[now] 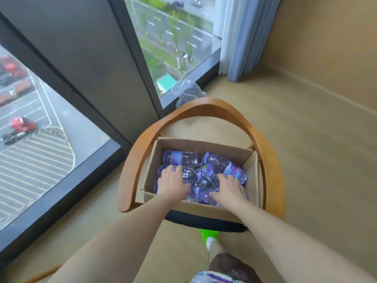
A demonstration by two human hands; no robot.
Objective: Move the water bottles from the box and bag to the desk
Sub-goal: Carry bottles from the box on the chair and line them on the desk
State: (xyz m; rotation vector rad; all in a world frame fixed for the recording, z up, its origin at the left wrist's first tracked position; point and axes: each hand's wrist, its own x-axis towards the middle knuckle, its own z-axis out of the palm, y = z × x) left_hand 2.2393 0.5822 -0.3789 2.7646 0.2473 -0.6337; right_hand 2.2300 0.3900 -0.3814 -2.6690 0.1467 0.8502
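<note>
An open cardboard box (195, 142) sits on the seat of a wooden armchair (206, 106). Inside lie several clear purple-tinted water bottles (183, 157) with blue labels, piled on their sides. Both of my hands are down in the box. My left hand (173, 183) lies on a bottle at the left side, fingers curled over it. My right hand (228, 189) rests on bottles at the right front, fingers spread over them. Whether either hand has a firm grip cannot be told. No desk is in view.
A clear plastic bag (188, 91) lies on the floor behind the chair, by the window. Tall windows and a dark pillar (85, 64) stand to the left, a curtain (240, 37) at the back right. Beige floor lies to the right. My foot in a green shoe (210, 235) stands under the chair's front.
</note>
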